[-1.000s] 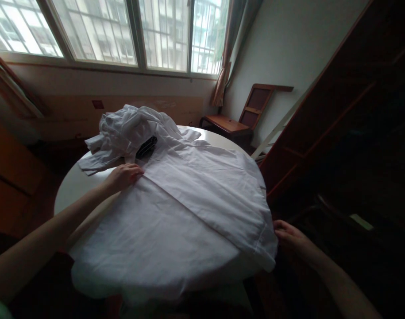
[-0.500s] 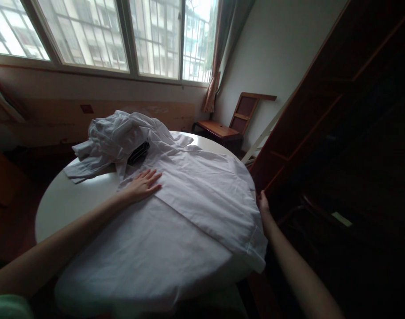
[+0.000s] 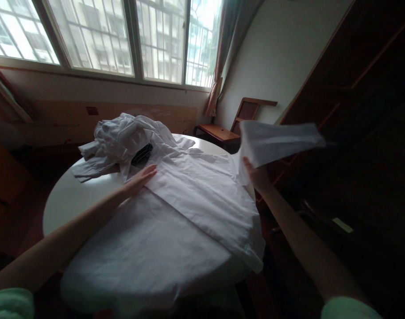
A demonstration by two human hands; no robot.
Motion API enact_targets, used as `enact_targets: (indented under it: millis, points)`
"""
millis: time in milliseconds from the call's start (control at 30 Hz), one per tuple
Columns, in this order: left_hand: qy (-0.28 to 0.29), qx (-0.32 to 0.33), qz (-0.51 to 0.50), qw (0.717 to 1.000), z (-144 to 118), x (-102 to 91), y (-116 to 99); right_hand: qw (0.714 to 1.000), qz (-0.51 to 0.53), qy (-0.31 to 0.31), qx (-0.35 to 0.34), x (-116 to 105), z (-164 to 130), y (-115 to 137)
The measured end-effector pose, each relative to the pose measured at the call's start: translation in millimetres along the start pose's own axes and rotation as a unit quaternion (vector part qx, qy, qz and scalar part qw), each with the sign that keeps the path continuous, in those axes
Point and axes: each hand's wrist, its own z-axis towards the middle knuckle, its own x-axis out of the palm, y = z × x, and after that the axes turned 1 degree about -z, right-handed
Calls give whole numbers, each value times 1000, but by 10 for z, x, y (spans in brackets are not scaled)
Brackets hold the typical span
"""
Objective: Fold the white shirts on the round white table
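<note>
Now my left hand (image 3: 140, 180) lies loose on the shirt (image 3: 195, 195) across the desk (image 3: 64, 204), while my right hand (image 3: 258, 176), grip unclear, has raised a sleeve (image 3: 278, 141), apparently freeing it, above the right edge.

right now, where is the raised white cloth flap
In the head view, the raised white cloth flap is in the air on the right, at the right hand, partly in front of the wooden chair.
</note>
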Motion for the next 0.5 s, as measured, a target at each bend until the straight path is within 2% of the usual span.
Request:
enact_targets:
  millis: [33,67,133,167,200,233,300,433,500]
  points:
    - [11,-30,-111,993,-10,-18,-38,992,-42,97,-63,132,-136,200]
    - [38,-61,-207,976,-30,-32,-73,967,-78,201,-134,247,-286,381]
    - [125,-111,-332,928,-94,-43,-117,882,-116,383,-251,400,-570,645]
    - [166,-127,-365,907,-130,-39,-127,857,-114,420,-275,436,-682,719]
    - [191,-138,-383,893,-164,-29,-133,842,-109,444,-286,448,-765,757]
    - [201,-146,-390,887,-193,-15,-137,839,-101,453,-285,444,-819,765]
    - [177,-156,-380,894,-232,17,-156,847,-83,454,-263,408,-854,728]
    - [31,-140,-293,945,-252,50,-222,861,-50,449,-233,310,-800,632]
    - [-50,-146,-255,955,-253,33,-238,867,-42,435,-238,227,-789,609]
